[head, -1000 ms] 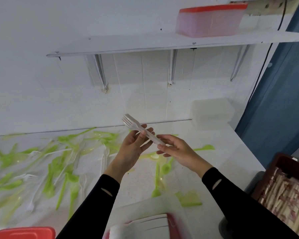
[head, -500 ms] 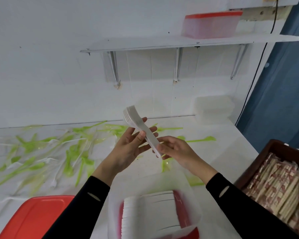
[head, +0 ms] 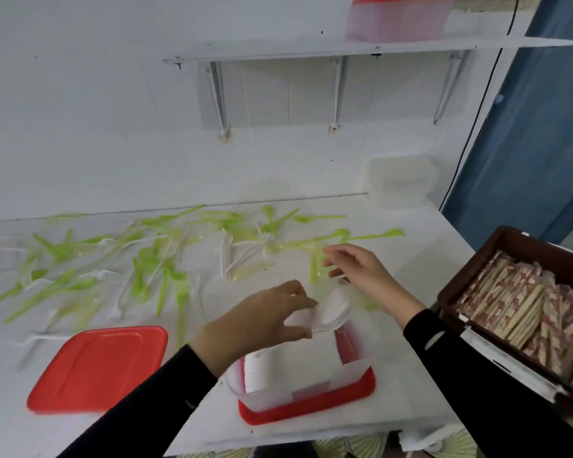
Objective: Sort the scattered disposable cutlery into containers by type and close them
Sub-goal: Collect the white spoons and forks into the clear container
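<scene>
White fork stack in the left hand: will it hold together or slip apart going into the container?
Probably light: the left hand holds the white fork stack in a pinch. Likely stiff, since it juts out without drooping. Smooth nested plastic could fan apart; the blurred stack looks splayed.

Two hands (head: 255, 320), three containers (head: 272, 398), one loose lid (head: 100, 365), one crate (head: 510, 239), one fork stack (head: 328, 312)

Single wide-angle view from the person's head, looking forward and down, facing the white wall (head: 113, 127) and shelf (head: 311, 51), table (head: 444, 259) stretching left to right below, left hand (head: 262, 319) and right hand (head: 361, 269) close under the lens, brown crate (head: 526, 249) at right edge
</scene>
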Demonstrator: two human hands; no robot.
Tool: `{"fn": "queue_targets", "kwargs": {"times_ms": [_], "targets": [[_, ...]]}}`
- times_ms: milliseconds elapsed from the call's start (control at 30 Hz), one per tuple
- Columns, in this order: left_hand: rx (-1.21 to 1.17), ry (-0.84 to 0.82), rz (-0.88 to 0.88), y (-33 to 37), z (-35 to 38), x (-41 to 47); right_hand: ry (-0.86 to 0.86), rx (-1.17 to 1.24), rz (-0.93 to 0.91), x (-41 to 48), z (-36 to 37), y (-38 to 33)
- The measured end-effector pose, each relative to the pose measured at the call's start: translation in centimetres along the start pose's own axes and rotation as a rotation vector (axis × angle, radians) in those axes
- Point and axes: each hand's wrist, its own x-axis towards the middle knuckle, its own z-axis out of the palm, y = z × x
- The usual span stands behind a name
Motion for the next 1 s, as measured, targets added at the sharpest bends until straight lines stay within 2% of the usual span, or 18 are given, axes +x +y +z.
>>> {"fn": "queue_targets", "kwargs": {"times_ms": [67, 133, 333, 467, 600, 667, 733, 800, 900, 1000], "targets": [[0.325, -0.106, -0.049, 0.3, 1.7, -0.1, 0.011, -0.043, 0.012, -0.6, -0.4, 0.1], [0.42, -0.102, -0.074, 0.3, 2.9, 0.2, 0.019, -0.063, 0.015, -1.0, -0.4, 0.1], [0.396, -0.126, -0.127, -0.5, 4.3, 1.2, 0.011, -0.13, -0.028, -1.6, 0.3, 0.0], [0.236, -0.135, -0.161, -1.4, 4.5, 1.6, 0.096, -0.148, -0.047, -1.0, 0.5, 0.5], [0.164, -0.164, -0.161, -1.4, 4.2, 1.5, 0.09, -0.214, -0.057, 0.2, 1.3, 0.2], [0.114, -0.094, -0.098, -1.5, 3.7, 0.9, 0.076, -0.245, -0.065, 1.2, 2.0, -0.1], [-0.012, 0.122, 0.006, -2.0, 2.7, 0.0, 0.053, -0.255, -0.072, 2.3, 3.0, -0.7], [-0.124, 0.335, 0.039, -3.5, 1.4, -0.9, 0.019, -0.268, -0.072, 3.4, 4.3, -1.1], [-0.233, 0.489, -0.134, -8.2, -0.5, -2.3, -0.04, -0.302, -0.051, 5.2, 7.0, -1.4], [-0.293, 0.438, -0.377, -13.4, -1.7, -3.8, -0.218, -0.424, 0.057, 7.6, 9.2, -0.8]]}}
